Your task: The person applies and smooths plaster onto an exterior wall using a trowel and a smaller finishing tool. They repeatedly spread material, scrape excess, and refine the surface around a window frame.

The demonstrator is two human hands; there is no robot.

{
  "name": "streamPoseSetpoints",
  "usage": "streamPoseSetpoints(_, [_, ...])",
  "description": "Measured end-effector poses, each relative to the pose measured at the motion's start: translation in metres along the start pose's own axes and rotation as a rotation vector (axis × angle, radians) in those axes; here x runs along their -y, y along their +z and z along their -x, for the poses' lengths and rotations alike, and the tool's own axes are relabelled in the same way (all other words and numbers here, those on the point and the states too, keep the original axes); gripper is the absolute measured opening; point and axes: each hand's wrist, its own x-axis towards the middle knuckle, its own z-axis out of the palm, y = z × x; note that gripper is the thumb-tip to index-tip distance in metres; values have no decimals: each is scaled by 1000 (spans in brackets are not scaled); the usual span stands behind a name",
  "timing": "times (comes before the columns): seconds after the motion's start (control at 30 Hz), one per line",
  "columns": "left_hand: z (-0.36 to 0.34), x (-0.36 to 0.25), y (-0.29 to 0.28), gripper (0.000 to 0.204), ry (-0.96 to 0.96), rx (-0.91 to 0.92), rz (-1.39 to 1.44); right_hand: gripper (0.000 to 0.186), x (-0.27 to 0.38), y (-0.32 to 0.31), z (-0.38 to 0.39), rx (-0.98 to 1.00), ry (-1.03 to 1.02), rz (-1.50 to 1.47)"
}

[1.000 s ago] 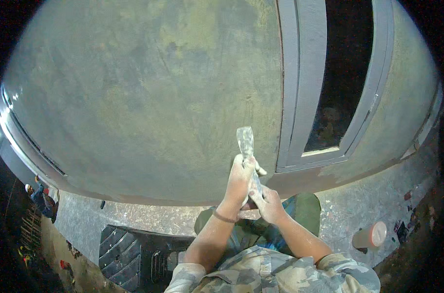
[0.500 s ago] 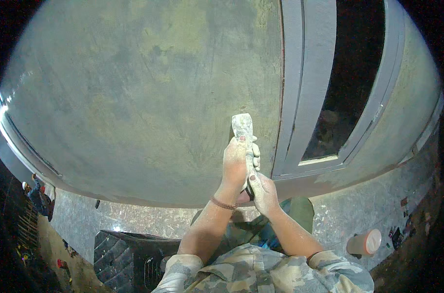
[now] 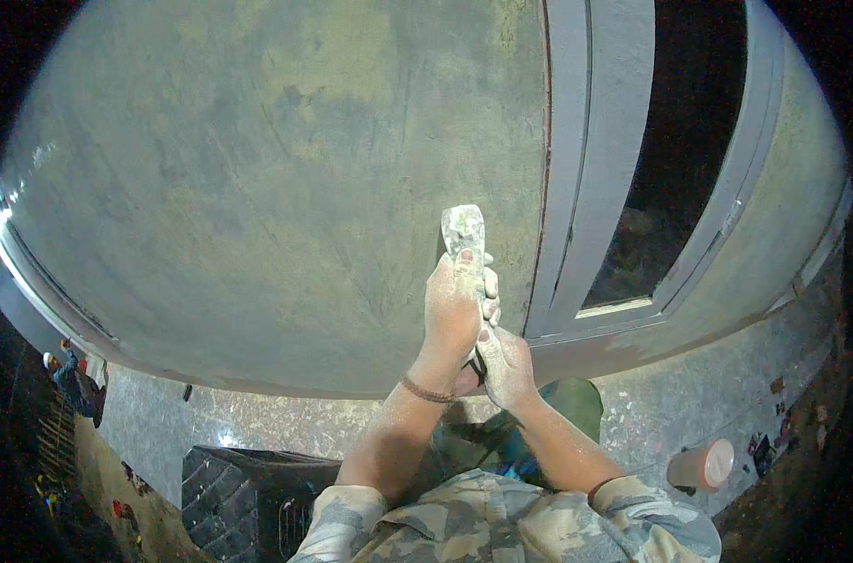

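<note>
Both forearms rise from the lower edge and meet in the middle, bare from pushed-up camouflage sleeves and dusted white. The left hand (image 3: pixel 454 305) sits higher, its grip curled tight with the fingers pointing up, a brown band at its wrist. The right hand (image 3: pixel 506 366) is tucked just beneath, touching it, its grip closed too.

The putty knife's (image 3: pixel 465 232) handle is hidden inside both hands. The window opening (image 3: pixel 689 150) is dark, its interior unreadable. The small figure (image 3: pixel 70 375) at far left is too tiny to make out.
</note>
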Motion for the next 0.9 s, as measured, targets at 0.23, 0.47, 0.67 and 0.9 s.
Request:
streamPoseSetpoints(0.23, [-1, -2, 5, 32, 37, 32, 7, 36, -1, 0, -3, -21, 10, -100])
streamPoseSetpoints(0.47, [-5, -2, 12, 34, -58, -31, -73, 34, -2, -6, -3, -15, -56, -131])
streamPoseSetpoints(0.67, [-6, 13, 2, 30, -119, -61, -77, 37, -2, -9, -9, -30, -37, 69])
streamPoseSetpoints(0.9, [-31, 8, -6, 24, 445, 23, -182, 29, 2, -1, -27, -4, -86, -266])
